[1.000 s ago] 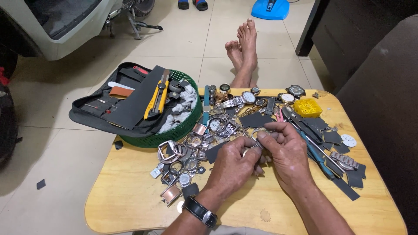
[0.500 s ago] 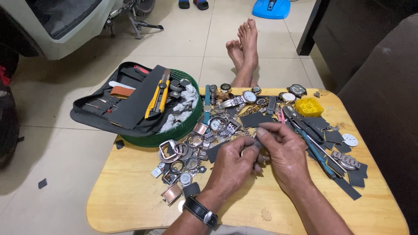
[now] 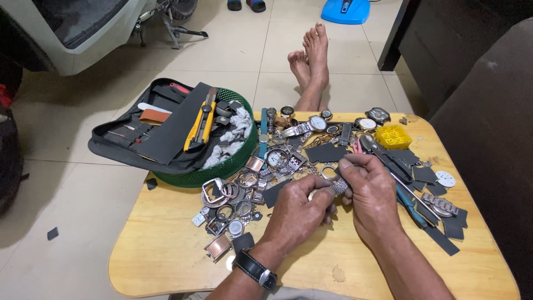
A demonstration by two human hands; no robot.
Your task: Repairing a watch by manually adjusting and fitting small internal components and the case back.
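Pinching a short metal watch band (image 3: 340,186) between both hands, you had your left hand (image 3: 297,214) closed under it and your right hand (image 3: 373,191) gripping its upper end, just above the table (image 3: 166,250). A slip could have dropped it among the loose watch cases (image 3: 239,194) left of the band, where it would be hard to find; dark leather scraps (image 3: 444,225) and pliers (image 3: 411,203) crowded its right.

The scene is evenly and brightly lit by soft daylight that seems to enter from the upper part of the frame, where the pale floor tiles (image 3: 233,61) are nearly washed out. Only faint shadows are cast beneath the wooden table (image 3: 166,250) at lower left. Focus is held sharp at the centre, while slight wide-angle bending is noticed at the edges, and the dark sofa (image 3: 488,122) at right is left underexposed.
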